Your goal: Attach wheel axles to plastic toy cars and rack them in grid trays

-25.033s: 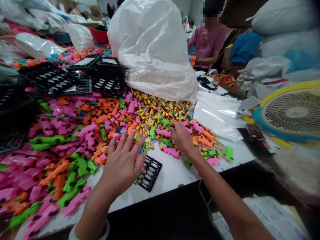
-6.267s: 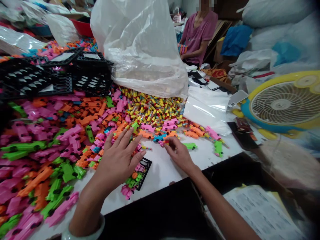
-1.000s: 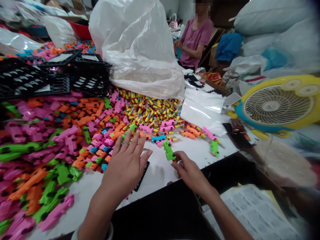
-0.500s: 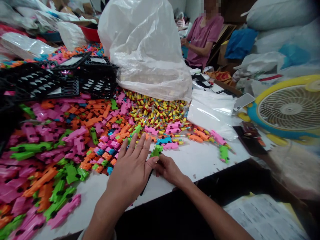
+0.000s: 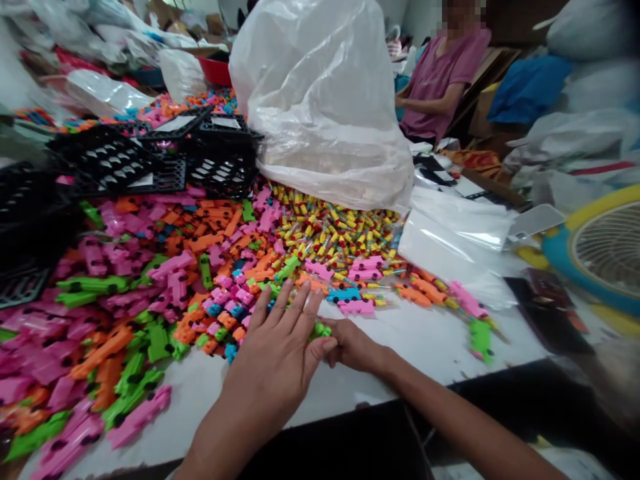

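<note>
Left hand (image 5: 280,360) flat on table (image 5: 430,340); right hand (image 5: 353,345) pinching green toy piece (image 5: 320,330), seemingly; plastic bag (image 5: 325,100) behind.

Pink, orange and green toy pieces (image 5: 150,280) are covering the white table (image 5: 430,340); black trays (image 5: 150,160) are sitting far left.

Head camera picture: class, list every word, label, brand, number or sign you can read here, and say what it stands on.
None can be read.
White cards on the black trays: any print is too blurred to tell.
Small yellow pieces by the plastic bag: coloured bands only, too small to read.
Toy cars, fan and the green piece at the hands: no lettering visible.
</note>
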The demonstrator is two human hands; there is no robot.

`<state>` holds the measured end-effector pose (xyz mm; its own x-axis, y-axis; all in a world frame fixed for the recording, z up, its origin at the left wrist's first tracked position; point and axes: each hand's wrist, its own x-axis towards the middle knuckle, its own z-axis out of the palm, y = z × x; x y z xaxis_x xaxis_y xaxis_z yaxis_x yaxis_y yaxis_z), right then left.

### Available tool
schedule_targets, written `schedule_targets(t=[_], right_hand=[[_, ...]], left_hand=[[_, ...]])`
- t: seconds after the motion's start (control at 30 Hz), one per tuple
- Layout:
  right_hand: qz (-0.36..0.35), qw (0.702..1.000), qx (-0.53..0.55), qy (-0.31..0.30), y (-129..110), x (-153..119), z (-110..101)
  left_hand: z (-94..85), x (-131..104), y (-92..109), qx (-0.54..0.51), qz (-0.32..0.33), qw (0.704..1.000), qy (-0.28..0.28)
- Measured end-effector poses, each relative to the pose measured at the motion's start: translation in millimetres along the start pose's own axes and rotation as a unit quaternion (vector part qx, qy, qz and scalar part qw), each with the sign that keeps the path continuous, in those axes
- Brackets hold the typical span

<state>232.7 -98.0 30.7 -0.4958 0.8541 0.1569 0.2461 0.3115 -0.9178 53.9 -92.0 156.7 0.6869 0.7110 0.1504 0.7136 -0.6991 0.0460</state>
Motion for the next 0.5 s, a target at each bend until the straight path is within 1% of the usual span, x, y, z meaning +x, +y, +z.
schedule_targets(t=[0.07,0.13,0.23,0.33,0.4,0.43,0.5], right_hand=[[-0.003,1.000,-0.026,0.008,1.3,-2.4,2.9],[0.007,1.000,-0.025,0.018,0.9,-4.1,7.0],[0.046,0.999,0.004,0.024,-3.8,-6.1,14.5],[0.092,0.995,-0.010,0.026,-6.5,-13.5,23.4],[0.100,0.994,-0.037,0.037,-1.6,-23.2,30.7],[0.091,0.993,-0.051,0.053,2.9,-28.5,34.7],[0.065,0.988,-0.080,0.111,13.0,-37.5,42.3]], left_hand=[[-0.1,0.7,0.5,-0.009,-0.009,1.000,-0.008],[-1.1,0.7,2.7,-0.027,-0.026,0.999,-0.023],[-4.9,-1.0,7.4,-0.066,-0.044,0.996,-0.045],[-10.8,-5.7,10.1,-0.097,-0.048,0.993,-0.045],[-15.1,-10.7,10.9,-0.111,-0.033,0.992,-0.044],[-17.0,-13.3,11.3,-0.117,-0.015,0.992,-0.047],[-19.5,-17.4,11.6,-0.126,0.032,0.990,-0.054]])
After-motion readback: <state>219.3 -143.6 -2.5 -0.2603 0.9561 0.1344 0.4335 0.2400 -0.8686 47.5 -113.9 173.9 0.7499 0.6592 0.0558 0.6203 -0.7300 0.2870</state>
